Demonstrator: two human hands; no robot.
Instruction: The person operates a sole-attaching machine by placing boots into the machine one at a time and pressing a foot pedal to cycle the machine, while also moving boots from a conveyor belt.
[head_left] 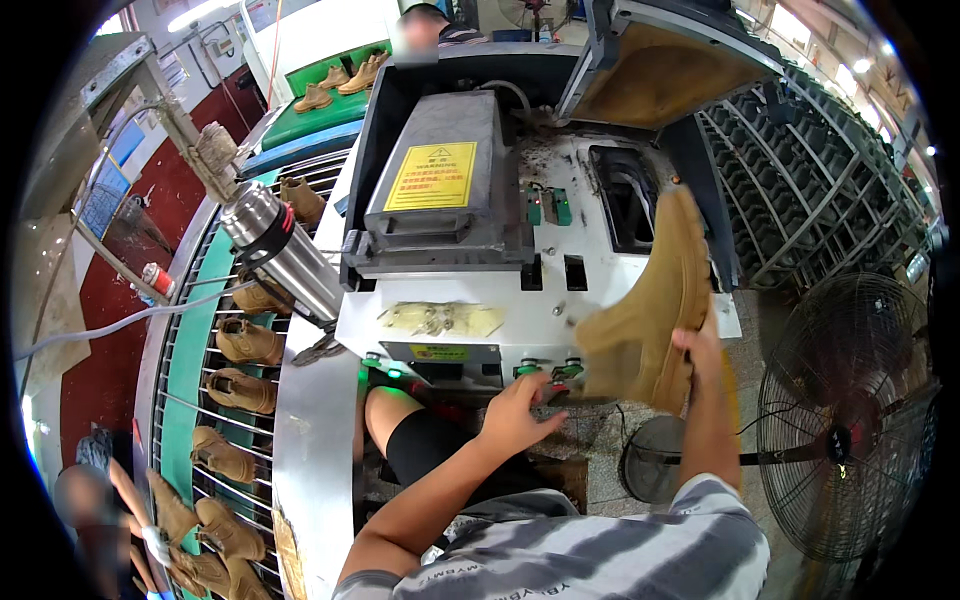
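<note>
A tan boot (643,305) is raised at the right front of the machine, toe up, its thick sole facing right. My right hand (698,348) grips it by the sole near the heel. In front of the machine's lower panel is my left hand (522,412), with fingers apart and nothing in it. Its fingertips are close to a green button (526,367) and a second button (572,366); I cannot tell whether they touch. Behind the boot, the white machine top (570,235) has a dark recessed opening (622,200) under a raised lid (660,75).
Left of me, a roller conveyor (185,375) carries several tan boots (240,390). A steel thermos (285,250) stands beside the machine. To the right are a floor fan (840,440) and a rack of dark shoe forms (810,170). Other people are at far left and behind the machine.
</note>
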